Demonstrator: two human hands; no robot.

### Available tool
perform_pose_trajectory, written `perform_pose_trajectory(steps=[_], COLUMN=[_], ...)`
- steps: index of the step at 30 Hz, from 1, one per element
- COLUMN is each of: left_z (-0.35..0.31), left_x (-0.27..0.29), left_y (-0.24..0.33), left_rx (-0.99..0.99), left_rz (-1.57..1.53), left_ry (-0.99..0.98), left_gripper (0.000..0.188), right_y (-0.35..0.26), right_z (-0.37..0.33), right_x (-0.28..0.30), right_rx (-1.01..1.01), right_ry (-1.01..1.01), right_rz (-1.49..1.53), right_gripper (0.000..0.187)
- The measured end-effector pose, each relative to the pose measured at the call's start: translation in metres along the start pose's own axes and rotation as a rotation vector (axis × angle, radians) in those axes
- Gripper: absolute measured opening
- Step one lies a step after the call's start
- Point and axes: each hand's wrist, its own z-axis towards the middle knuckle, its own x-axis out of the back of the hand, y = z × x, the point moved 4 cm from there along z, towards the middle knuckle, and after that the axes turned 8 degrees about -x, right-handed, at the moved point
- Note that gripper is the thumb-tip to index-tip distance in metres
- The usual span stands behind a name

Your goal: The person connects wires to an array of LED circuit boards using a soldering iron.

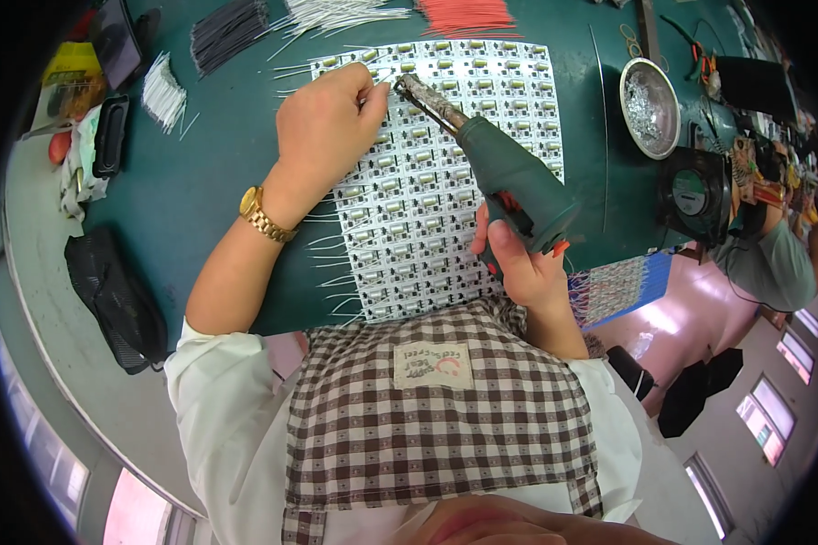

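Green tabletop (pixel 227 136), red wires (pixel 468 16), metal bowl (pixel 669 109); right fingers (pixel 511 251) wrapped round soldering gun (pixel 511 165), left fingers (pixel 374 107) curled, hold unclear

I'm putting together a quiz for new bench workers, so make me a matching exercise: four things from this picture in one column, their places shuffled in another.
Things
1. Green pistol-shaped tool with a metal barrel
2. Round metal bowl of silvery bits
3. Gold-coloured metal wristwatch
4. Bundle of thin red wires

Places
A. At the far edge of the green table
B. In the grip of the right hand
C. Around the wrist of the left hand
D. On the table, right of the white circuit-board panel

Right pairs: 1-B, 2-D, 3-C, 4-A
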Motion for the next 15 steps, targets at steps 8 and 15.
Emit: perform_pose_trajectory(steps=[8, 15], left_z=[-0.001, 0.001], left_x=[-0.002, 0.000], left_y=[-0.002, -0.001], left_rx=[0.016, 0.017], left_rz=[-0.013, -0.020], left_ry=[-0.009, -0.009], left_gripper=[0.024, 0.025], right_y=[0.003, 0.003], right_z=[-0.006, -0.011], right_x=[-0.001, 0.008], right_rx=[-0.105, -0.054], right_ry=[0.047, 0.174], right_rz=[-0.035, 0.296], right_gripper=[0.022, 0.027])
